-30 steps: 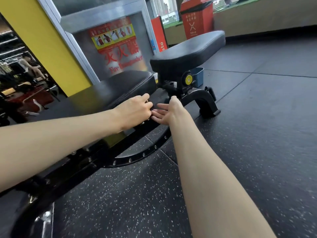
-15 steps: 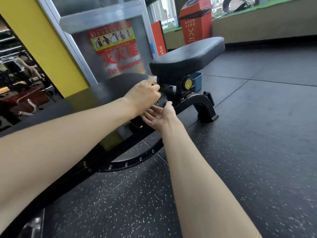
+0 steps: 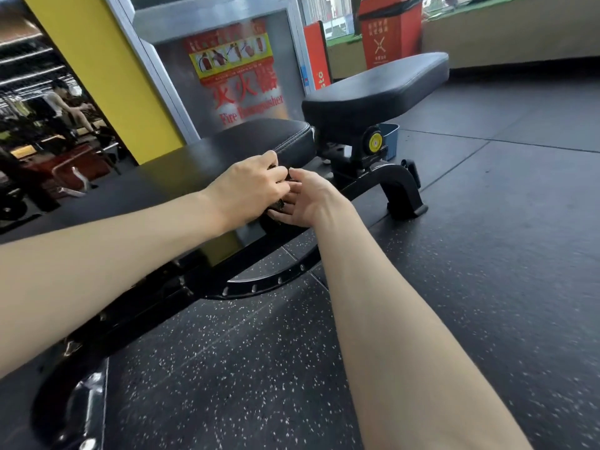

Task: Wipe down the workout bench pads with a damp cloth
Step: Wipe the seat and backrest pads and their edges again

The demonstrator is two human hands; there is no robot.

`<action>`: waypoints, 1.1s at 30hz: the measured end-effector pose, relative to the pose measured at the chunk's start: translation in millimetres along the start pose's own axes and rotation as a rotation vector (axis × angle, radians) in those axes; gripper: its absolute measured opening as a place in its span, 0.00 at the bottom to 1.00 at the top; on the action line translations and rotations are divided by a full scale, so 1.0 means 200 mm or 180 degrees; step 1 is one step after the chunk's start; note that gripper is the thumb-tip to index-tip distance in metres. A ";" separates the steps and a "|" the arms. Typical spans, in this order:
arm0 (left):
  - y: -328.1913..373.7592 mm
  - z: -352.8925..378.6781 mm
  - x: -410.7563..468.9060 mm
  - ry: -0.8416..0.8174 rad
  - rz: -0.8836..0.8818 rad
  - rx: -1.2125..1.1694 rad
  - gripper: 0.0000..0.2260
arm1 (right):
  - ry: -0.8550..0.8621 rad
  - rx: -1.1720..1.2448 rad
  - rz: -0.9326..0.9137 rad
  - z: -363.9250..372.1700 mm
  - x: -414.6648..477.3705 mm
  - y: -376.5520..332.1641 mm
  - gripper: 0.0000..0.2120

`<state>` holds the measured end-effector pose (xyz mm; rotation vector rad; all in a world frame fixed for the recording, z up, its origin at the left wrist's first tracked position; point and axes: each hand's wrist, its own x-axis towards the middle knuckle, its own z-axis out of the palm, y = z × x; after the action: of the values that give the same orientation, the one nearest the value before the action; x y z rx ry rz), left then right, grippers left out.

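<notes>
Judging by how things lie, the wiping is not done, but it is hard to say just how far along it is. The speckled floor [image 3: 487, 254] fills the view from 3 o'clock to 6 o'clock. The long pad [image 3: 181, 177] runs from 9 o'clock to the middle. Its top is dark and shiny, but no wet marks show, so it is hard to tell if it has been wiped. The seat pad [image 3: 373, 92] sits at 1 o'clock, well apart from both grips. It likely has its turn yet to come. The black frame [image 3: 399, 180] holds both pads up, and a blue tub [image 3: 391, 134] peeks out behind it.

The left grip [image 3: 253, 183] is in the middle, at the side edge of the long pad. Its fingers are curled round a small dark bunch. That bunch is most likely the cloth [image 3: 278, 203], though only a bit of it shows. The right grip [image 3: 311, 199] is at 3 o'clock of the left one and touches it. Its palm is up, its fingers are loose, and it holds nothing. The side edge of the long pad seems to be the part in hand now.
</notes>
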<state>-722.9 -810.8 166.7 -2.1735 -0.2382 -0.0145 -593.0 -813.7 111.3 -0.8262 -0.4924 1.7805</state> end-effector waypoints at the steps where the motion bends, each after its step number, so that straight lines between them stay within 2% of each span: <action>1: 0.01 -0.01 -0.03 -0.0026 -0.0008 0.0017 0.17 | -0.0001 -0.0112 0.0015 0.01 0.00 0.00 0.14; 5: 0.03 -0.04 -0.12 0.0023 -0.0087 0.0068 0.15 | 0.0030 -0.0534 0.0034 0.03 -0.02 0.00 0.19; 11: 0.06 -0.05 -0.20 0.0088 -0.0154 0.0216 0.12 | -0.0052 -0.0845 0.0222 0.06 -0.06 0.04 0.11; 18: 0.08 -0.09 -0.33 0.0097 -0.0176 0.0318 0.06 | -0.0008 -0.1045 0.0214 0.13 -0.10 0.08 0.28; 24: 0.11 -0.13 -0.44 0.0108 -0.0248 0.0285 0.10 | -0.0174 -0.1401 0.0334 0.15 -0.15 0.10 0.25; 29: 0.13 -0.17 -0.55 0.0205 -0.0243 0.0231 0.13 | -0.0307 -0.1558 0.0383 0.20 -0.19 0.14 0.18; 33: 0.16 -0.17 -0.70 0.0219 -0.0299 0.0226 0.13 | -0.0244 -0.1606 0.0304 0.22 -0.21 0.18 0.17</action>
<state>-852.5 -880.1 147.0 -2.0856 -0.2970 -0.1318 -640.1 -863.4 130.5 -1.1430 -0.9923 1.8043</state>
